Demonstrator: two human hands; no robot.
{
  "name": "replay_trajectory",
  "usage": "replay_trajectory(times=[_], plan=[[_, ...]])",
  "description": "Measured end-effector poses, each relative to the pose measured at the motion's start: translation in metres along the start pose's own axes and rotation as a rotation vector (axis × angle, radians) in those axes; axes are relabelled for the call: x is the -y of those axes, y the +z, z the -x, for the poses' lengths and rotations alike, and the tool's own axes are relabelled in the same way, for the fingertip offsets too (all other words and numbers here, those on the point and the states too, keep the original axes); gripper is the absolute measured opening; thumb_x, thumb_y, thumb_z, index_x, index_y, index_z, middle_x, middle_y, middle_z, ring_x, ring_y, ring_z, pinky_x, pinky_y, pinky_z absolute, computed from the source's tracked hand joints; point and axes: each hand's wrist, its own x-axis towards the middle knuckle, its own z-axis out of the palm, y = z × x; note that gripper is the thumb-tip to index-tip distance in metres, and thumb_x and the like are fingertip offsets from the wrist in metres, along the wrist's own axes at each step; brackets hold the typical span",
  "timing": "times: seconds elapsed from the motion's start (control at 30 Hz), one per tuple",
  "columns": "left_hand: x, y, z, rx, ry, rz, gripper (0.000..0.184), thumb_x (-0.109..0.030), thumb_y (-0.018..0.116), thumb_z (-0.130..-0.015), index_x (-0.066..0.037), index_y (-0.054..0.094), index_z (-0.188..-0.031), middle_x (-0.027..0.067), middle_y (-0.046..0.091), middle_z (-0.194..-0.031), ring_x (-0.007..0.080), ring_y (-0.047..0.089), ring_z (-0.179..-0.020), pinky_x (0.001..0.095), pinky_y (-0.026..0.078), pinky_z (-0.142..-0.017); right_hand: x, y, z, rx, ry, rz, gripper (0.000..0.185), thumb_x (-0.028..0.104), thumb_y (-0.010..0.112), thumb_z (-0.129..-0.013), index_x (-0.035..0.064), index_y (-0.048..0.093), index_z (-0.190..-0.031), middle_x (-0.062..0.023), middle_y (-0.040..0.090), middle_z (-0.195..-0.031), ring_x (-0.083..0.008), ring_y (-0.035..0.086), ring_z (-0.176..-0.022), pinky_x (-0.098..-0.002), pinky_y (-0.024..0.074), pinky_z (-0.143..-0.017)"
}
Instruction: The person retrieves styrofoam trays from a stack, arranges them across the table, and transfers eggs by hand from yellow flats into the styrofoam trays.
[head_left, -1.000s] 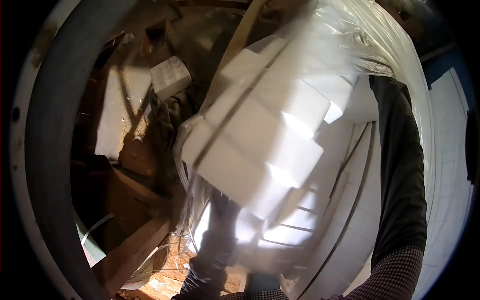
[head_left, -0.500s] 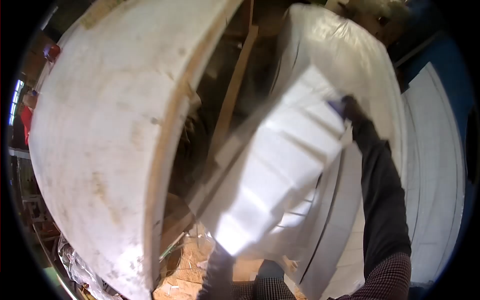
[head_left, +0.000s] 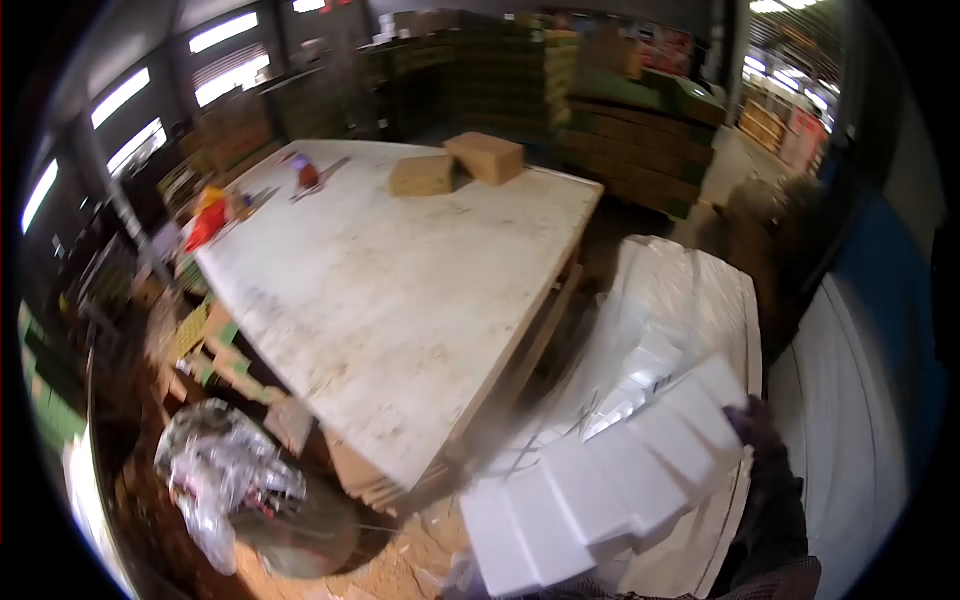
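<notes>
A row of several white blocks [head_left: 600, 480], pressed side by side and slightly fanned, is held slantwise between my two hands. At the far right end my right hand [head_left: 757, 422], in a dark purple glove, grips the last block. Low at the near end is my left hand [head_left: 462, 578], blurred and partly hidden by the blocks. Under and behind the row lies a large pack wrapped in clear plastic [head_left: 690, 275], with more white pieces [head_left: 640, 375] showing through its opening.
Left of the pack stands a white-topped table [head_left: 400, 280] with two cardboard boxes [head_left: 485, 158] and a red-and-yellow item [head_left: 208, 220]. A bin with plastic wrap [head_left: 235, 475] sits at lower left. White panels [head_left: 840, 400] lean against the right side. Stacked cartons [head_left: 630, 150] line the back.
My head view has lifted and swung, bringing the whole tabletop and the room into sight. The row of white blocks has stayed between my hands and now lies lower and flatter in view.
</notes>
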Motion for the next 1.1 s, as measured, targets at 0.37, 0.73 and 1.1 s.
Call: replay_trajectory(times=[0.37, 0.73, 1.1], plan=[[-0.161, -0.215, 0.325, -0.379, 0.339, 0.508, 0.045, -0.039, 0.046, -0.104, -0.005, 0.052, -0.131, -0.0004, 0.059, -0.116, 0.0074, 0.053, -0.108, 0.026, 0.048, -0.091, 0.343, -0.098, -0.162, -0.105, 0.288, -1.234, 0.037, 0.03, 0.056, -0.101, -0.0002, 0.055, -0.121, -0.0092, 0.063, -0.111, -0.017, 0.06, -0.089, -0.033, 0.0525, -0.071], [-0.06, -0.5, 0.635, -1.151, 0.528, 0.378, 0.044, -0.023, 0.048, -0.103, -0.012, 0.037, -0.144, 0.0034, 0.052, -0.132, 0.0111, 0.053, -0.117, 0.0319, 0.048, -0.101, 0.871, -0.083, -0.216, 0.461, -0.295, -1.692, 0.045, 0.035, 0.05, -0.103, 0.002, 0.047, -0.133, -0.0115, 0.06, -0.119, -0.0201, 0.062, -0.096, -0.0346, 0.0549, -0.077], [-0.124, -0.824, 0.743, -1.037, 0.87, 0.789, 0.03, -0.029, 0.047, -0.103, -0.009, 0.053, -0.125, 0.0053, 0.061, -0.118, 0.0123, 0.059, -0.107, 0.0333, 0.052, -0.096, 1.279, 0.011, -0.337, 1.012, -0.614, -2.329, 0.045, 0.039, 0.042, -0.105, 0.0056, 0.045, -0.136, -0.0079, 0.058, -0.11, -0.0178, 0.059, -0.089, -0.0327, 0.053, -0.067]])
